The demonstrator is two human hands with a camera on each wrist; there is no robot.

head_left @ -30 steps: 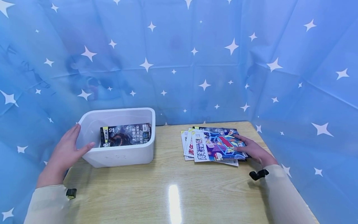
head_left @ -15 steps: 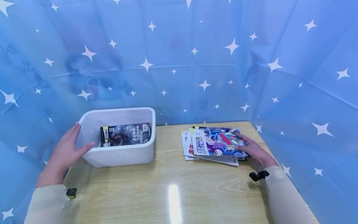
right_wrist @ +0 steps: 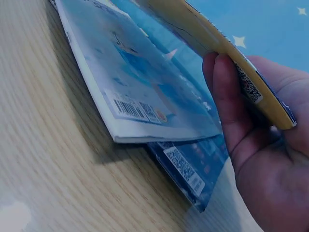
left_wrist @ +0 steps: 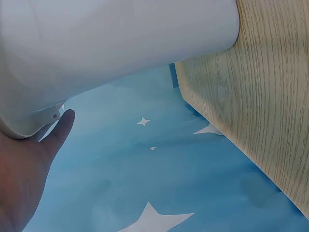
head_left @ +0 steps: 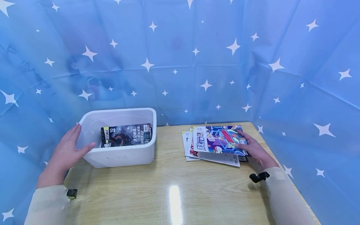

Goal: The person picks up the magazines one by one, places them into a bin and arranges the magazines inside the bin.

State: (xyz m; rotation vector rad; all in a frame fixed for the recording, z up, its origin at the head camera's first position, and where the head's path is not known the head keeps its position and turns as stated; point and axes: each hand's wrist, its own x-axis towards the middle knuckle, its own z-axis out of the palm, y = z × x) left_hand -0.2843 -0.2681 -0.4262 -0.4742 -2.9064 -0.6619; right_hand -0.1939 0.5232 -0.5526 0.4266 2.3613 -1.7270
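My right hand (head_left: 254, 150) pinches the right edge of a colourful magazine (head_left: 219, 139) with a red box on its cover. In the right wrist view this magazine (right_wrist: 212, 43) is raised above the others, its yellowish underside showing, with fingers beneath it. Below it lie several more magazines (head_left: 216, 158), fanned out on the table. My left hand (head_left: 66, 151) rests at the left end of a white bin (head_left: 121, 157), thumb over the front rim and fingers along the outside. Inside the bin lies a dark magazine (head_left: 127, 135) with a yellow corner.
Both the bin and the pile stand toward the back of a light wooden table (head_left: 157, 187). A blue curtain (head_left: 174, 47) with white stars hangs behind and at both sides. The table's right edge runs under my right forearm.
My right hand has lifted the colourful magazine off the pile; its front edge has risen and moved back, uncovering more of the magazine below. My left hand and the bin have stayed put.
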